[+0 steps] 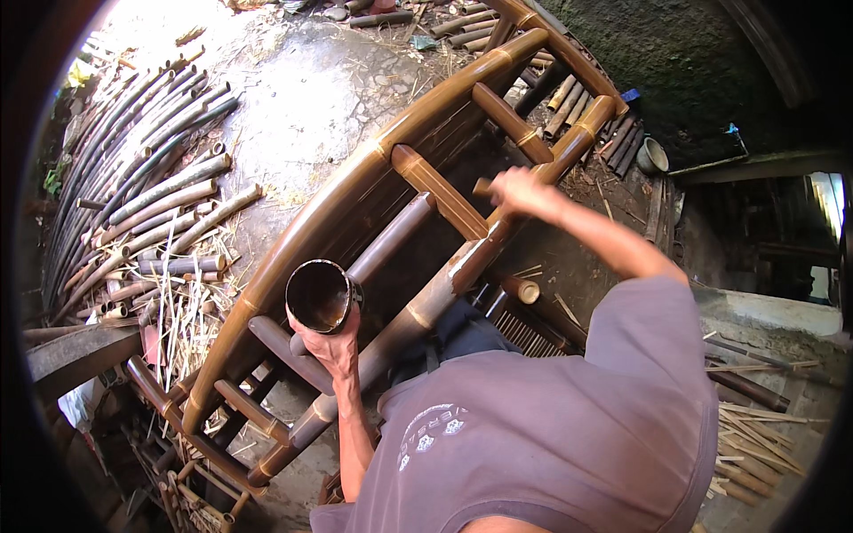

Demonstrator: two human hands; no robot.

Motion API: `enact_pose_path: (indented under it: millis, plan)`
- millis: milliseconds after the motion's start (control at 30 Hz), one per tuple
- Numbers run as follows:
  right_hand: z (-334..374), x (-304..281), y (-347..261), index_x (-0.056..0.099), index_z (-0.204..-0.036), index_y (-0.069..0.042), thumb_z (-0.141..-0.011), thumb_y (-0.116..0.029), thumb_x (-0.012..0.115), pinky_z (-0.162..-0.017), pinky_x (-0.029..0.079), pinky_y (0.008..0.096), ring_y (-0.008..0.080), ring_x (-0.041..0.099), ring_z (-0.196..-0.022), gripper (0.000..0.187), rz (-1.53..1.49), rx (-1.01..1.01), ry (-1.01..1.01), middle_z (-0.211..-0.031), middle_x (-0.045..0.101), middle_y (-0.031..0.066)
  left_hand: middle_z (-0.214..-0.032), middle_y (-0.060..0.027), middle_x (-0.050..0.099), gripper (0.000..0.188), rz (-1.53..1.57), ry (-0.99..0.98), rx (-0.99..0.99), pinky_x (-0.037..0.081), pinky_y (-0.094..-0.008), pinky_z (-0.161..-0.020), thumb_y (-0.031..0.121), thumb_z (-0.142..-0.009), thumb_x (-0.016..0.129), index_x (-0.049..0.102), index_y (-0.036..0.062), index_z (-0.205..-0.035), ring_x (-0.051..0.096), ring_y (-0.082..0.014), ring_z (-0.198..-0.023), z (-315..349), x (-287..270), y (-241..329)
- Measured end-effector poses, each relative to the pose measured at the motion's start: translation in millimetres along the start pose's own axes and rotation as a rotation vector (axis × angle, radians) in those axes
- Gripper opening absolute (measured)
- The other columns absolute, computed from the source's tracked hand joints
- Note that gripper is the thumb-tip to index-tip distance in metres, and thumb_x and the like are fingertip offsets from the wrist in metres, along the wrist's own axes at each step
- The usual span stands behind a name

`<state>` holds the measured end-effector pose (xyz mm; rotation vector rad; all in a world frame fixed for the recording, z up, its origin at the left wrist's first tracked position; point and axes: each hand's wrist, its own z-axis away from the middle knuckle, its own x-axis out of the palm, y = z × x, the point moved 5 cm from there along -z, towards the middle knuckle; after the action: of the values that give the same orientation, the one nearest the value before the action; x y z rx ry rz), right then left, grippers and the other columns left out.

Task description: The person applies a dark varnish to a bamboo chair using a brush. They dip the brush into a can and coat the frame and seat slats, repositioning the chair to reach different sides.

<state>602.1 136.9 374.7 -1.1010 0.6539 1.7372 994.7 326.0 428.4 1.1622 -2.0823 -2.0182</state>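
My left hand [336, 348] grips a dark round bowl [318, 298] from below and tilts its mouth up. A little brownish liquid shows at the bottom. My right hand [524, 193] is closed at the near pole of a large bamboo frame [355, 182]. A short brown end of a tool [482, 186] sticks out from its fingers; the rest is hidden and slightly blurred. Around and above that hand the near pole is glossy brown. Further down, the same pole [413, 318] looks duller and greyer. Several crosspieces join it to the glossy, curved far pole.
Piles of cut bamboo poles [169, 200] and pale strips [182, 329] lie on the left. More bamboo pieces [569, 102] lie beyond the frame, beside a small metal pot [652, 156]. Split bamboo strips [760, 444] are at the lower right.
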Motion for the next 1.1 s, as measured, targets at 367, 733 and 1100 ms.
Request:
enact_pose_path:
  millis: [367, 733, 1100]
  plan:
    - [113.5, 5.9, -41.6, 0.067, -0.084, -0.015, -0.076, -0.006, 0.063, -0.064, 0.054, 0.0430, 0.0319, 0.067, -0.071, 0.013, -0.170, -0.124, 0.891, -0.077, 0.068, 0.0109, -0.130, -0.0182, 0.052, 0.097, -0.003, -0.003, 0.008, 0.042, -0.0391, -0.104, 0.019, -0.062, 0.088, 0.032, 0.0006, -0.140, 0.055, -0.0292, -0.119, -3.9, 16.8, 9.0]
    - [106.2, 8.6, 232.8, 0.070, -0.095, -0.009, -0.088, -0.006, 0.058, -0.071, 0.052, 0.0271, 0.0101, 0.062, -0.079, 0.015, -0.857, 0.444, 0.717, -0.086, 0.068, 0.0008, -0.132, -0.0190, 0.050, 0.096, -0.143, -0.087, 0.025, 0.041, -0.0396, -0.105, 0.019, -0.063, 0.087, 0.032, 0.0009, -0.140, 0.054, -0.0308, -0.120, -12.9, 60.8, 44.8]
    - [55.8, -39.2, 355.0, 0.068, -0.099, -0.006, -0.088, -0.012, 0.058, -0.080, 0.052, 0.0301, 0.0142, 0.062, -0.089, 0.016, -0.832, 0.384, 0.464, -0.096, 0.068, 0.0047, -0.132, -0.0173, 0.049, 0.097, -0.172, -0.045, -0.048, 0.037, -0.0389, -0.109, 0.014, -0.060, 0.086, 0.033, 0.0000, -0.139, 0.050, -0.0301, -0.123, -10.1, 110.6, 60.8]
